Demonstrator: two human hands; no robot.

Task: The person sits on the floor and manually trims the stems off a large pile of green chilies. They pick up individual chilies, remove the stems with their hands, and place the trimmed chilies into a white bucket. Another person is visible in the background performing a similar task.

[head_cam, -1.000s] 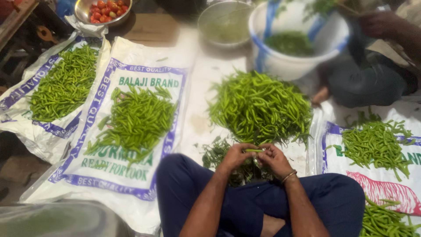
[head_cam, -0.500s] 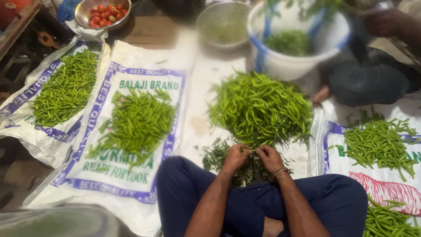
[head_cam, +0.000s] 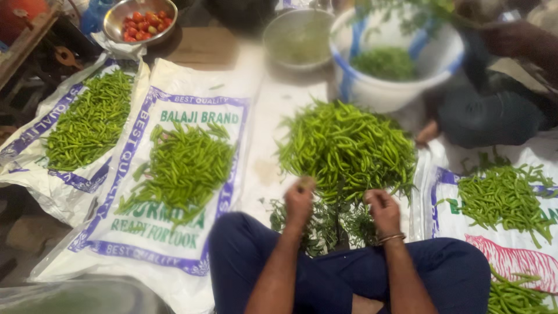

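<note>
Sorting green chillies, seated cross-legged on the floor; progress judged from how the piles lie.

Far left: a white woven sack (head_cam: pixel 23 174) carries a spread of chillies (head_cam: pixel 87 119) reaching toward its top edge. These look cleaned, though the picture is too soft to check stems.

Next sack (head_cam: pixel 192 256), with blue border: a second chilli pile (head_cam: pixel 183 168) sits at its centre, loosely heaped. I judge this also finished stock.

Left hand (head_cam: pixel 299 202): closed to a fist, thumb side up, something small pinched at the top; too blurred to tell whether it is a chilli or a stem. It hovers just above the leafy stem litter (head_cam: pixel 325 224) lying on the floor in front of the knees.

Centre: the large unsorted heap (head_cam: pixel 347 148) on bare floor, just beyond both hands. It is the biggest pile in view, so I judge the bulk of the work remains.

Right hand (head_cam: pixel 383 208): also curled shut, a bangle at the wrist; I cannot tell what it holds, if anything. Hands are apart, not touching.

Right: third sack (head_cam: pixel 442 192) with more chillies (head_cam: pixel 503 197) near its middle.

Far edge: steel bowl of tomatoes (head_cam: pixel 139 20), empty steel bowl (head_cam: pixel 299 38), white bucket (head_cam: pixel 401 87) partly filled with greens. Another person sits at the top right corner.
</note>
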